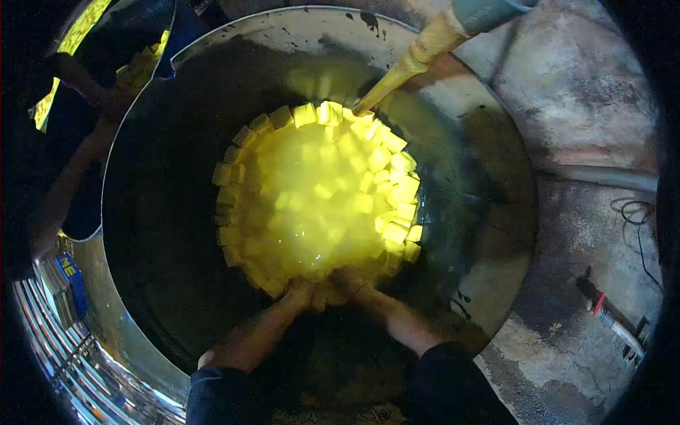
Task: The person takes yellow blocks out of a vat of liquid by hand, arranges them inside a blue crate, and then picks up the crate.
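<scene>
Head view. A large round tub (152, 184) carries, at its middle, a rough ring of yellow blocks (402, 188) around a cloudy yellow liquid (304, 177). Along the ring's right side the blocks are brightly lit and heaped against one another; along its left side they are in shade. Further blocks show dimly through the liquid, well inside the tub's edges. Two bare forearms in dark sleeves (221, 393) enter from the tub's near side. The left hand (300, 287) and the right hand (346, 282) lie close beside each other at the part of the ring nearest the tub's near edge. Their fingers are blurred and murky; whether they are spread, pressed together or pinching a block cannot be told.

A yellowish pole (407, 64) slants in over the tub's far right edge, its lower end at the far blocks; its upper end meets a grey-green pipe (489, 10). Beyond the tub's left edge appear another person's arm (71, 180), a blue box (69, 282) with yellow lettering and a row of metal rods (60, 347). Beyond the right edge, a black cable (643, 237) and a red-banded rod (618, 327) lie on the stained floor (567, 241).
</scene>
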Demonstrator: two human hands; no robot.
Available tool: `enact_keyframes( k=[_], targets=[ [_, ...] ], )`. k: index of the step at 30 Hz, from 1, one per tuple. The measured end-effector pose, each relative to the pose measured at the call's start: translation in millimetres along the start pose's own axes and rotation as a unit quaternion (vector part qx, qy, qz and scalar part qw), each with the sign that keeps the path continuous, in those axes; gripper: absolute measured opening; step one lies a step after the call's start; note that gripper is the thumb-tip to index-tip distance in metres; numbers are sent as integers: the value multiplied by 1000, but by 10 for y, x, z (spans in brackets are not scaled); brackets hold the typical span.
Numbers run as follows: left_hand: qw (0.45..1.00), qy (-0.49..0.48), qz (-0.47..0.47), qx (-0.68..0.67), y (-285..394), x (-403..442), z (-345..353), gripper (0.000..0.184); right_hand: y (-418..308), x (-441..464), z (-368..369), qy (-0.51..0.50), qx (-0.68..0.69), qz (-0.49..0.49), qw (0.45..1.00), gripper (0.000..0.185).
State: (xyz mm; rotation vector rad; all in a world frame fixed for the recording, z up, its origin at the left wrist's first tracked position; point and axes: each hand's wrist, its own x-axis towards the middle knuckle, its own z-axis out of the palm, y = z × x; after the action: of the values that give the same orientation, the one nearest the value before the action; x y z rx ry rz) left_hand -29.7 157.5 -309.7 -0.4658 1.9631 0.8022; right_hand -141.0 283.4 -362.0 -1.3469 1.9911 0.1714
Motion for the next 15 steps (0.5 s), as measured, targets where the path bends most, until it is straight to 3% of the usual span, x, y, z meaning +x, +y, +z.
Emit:
enact_keyframes(
  k=[2, 3, 4, 6, 9, 11, 12, 13, 14, 15],
  targets=[
    [993, -55, 93, 40, -97, 11, -191, 35, 184, 106, 64, -19, -25, -69, 997, 18],
    [993, -57, 91, 39, -305, 173, 66, 35, 267, 156, -234, -77, -1, -101, 992, 20],
    [978, -18, 121, -169, -633, 468, 573, 33, 384, 254, -582, -134, 23, -131, 982, 21],
    [917, 19, 143, -371, -878, 684, 958, 32, 720, 553, -580, -115, 242, -20, 963, 26],
    [889, 67, 231, -389, -866, 623, 835, 36, 872, 708, -1459, -45, 319, -13, 947, 31],
    [985, 18, 144, -98, -520, 269, 93, 29, 852, 921, -1755, -17, 337, 17, 941, 33],
    [984, 21, 143, -100, -420, 273, -152, 29, 724, 1021, -1982, 19, 255, 56, 965, 34],
    [986, -57, 156, -12, -346, 283, -351, 31, 592, 1098, -2079, 54, 173, 94, 979, 35],
    [974, -135, 165, 75, -331, 280, -437, 32, 495, 1164, -2025, 53, 173, 92, 979, 35],
    [975, -134, 161, 73, -549, 534, -245, 32, 406, 1244, -1915, 87, 140, 118, 979, 34]
  ],
)
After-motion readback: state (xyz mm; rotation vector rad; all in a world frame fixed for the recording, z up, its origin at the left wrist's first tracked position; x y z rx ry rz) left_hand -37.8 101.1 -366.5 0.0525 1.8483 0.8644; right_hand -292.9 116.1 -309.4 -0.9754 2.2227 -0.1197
